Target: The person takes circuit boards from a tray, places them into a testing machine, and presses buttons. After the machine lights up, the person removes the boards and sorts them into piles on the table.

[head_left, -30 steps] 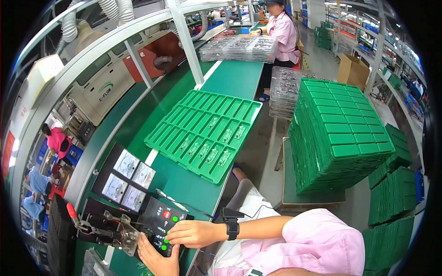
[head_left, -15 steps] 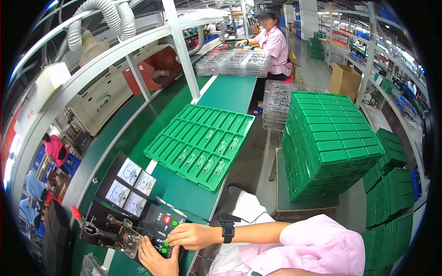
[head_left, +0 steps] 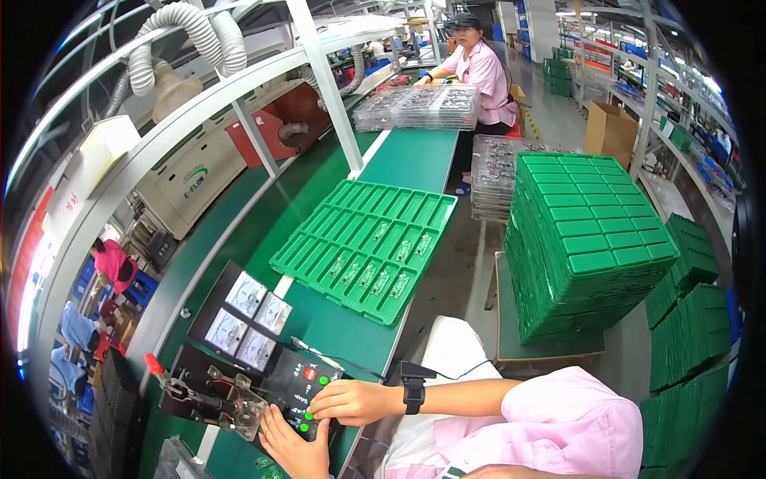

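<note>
Viewpoint is swung slightly since the earlier frame; both hands are kept in the same place at the black control box (head_left: 283, 383). Far left: toggle clamp (head_left: 185, 393) with red handle (head_left: 155, 366). Beside it, a clear block (head_left: 250, 414) is seen; four dial meters (head_left: 227, 331) are set in the panel next to these. Left hand (head_left: 295, 445): fingers extended just beside the block, thumb spread, nothing seen gripped; contact with the block can't be told. Box is set on the green bench (head_left: 319, 323), partly covered by both hands. Right hand (head_left: 353, 401): fingers loosely bent, tips rested at the green buttons (head_left: 304, 427), closed on nothing visible; black band (head_left: 412, 389) worn on wrist. Further right, green tray (head_left: 327, 259) is laid on the bench, some cells filled with small circuit boards (head_left: 399, 285). Far right, green trays (head_left: 550, 279) are stacked on a low table (head_left: 550, 352).
</note>
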Tool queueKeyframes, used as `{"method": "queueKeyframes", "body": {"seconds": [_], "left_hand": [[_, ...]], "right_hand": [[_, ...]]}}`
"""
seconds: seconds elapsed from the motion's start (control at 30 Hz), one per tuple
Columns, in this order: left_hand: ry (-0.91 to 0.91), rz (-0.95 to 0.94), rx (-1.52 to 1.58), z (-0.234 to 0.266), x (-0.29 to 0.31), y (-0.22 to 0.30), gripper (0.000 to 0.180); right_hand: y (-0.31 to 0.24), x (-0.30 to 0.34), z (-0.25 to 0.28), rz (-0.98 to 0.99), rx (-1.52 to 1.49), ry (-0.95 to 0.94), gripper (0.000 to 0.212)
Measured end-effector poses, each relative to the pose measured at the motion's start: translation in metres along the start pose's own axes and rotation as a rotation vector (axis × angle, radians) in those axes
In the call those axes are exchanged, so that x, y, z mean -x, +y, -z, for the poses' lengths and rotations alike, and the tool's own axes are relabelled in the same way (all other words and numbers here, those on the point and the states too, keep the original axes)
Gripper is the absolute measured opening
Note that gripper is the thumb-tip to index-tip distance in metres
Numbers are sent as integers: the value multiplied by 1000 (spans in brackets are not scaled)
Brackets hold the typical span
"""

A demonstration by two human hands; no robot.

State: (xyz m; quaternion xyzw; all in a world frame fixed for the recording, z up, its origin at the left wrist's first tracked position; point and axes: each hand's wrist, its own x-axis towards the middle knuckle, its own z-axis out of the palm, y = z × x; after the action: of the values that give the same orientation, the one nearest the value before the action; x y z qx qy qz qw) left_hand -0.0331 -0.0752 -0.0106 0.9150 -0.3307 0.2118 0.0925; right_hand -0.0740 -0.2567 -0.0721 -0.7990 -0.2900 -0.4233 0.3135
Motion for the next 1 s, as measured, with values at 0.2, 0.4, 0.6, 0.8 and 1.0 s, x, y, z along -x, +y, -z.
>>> {"method": "queueKeyframes", "body": {"seconds": [0.2, 0.4, 0.6, 0.8, 1.0], "left_hand": [[-26, 19, 38, -2, -2, -4, 89], [-22, 16, 40, -3, -1, -2, 91], [-36, 24, 24, -3, 0, -2, 92], [-50, 21, 16, -3, -2, -4, 93], [-56, 28, 15, -4, -1, -3, 93]], "right_hand": [[1, -2, -2, 4, -8, 10, 39], [0, 0, -1, -6, 1, 5, 39], [-2, 0, 1, -33, 7, 1, 38], [-3, -2, -1, -32, -2, 19, 39], [-2, -3, 2, -30, -6, 5, 39]]}}
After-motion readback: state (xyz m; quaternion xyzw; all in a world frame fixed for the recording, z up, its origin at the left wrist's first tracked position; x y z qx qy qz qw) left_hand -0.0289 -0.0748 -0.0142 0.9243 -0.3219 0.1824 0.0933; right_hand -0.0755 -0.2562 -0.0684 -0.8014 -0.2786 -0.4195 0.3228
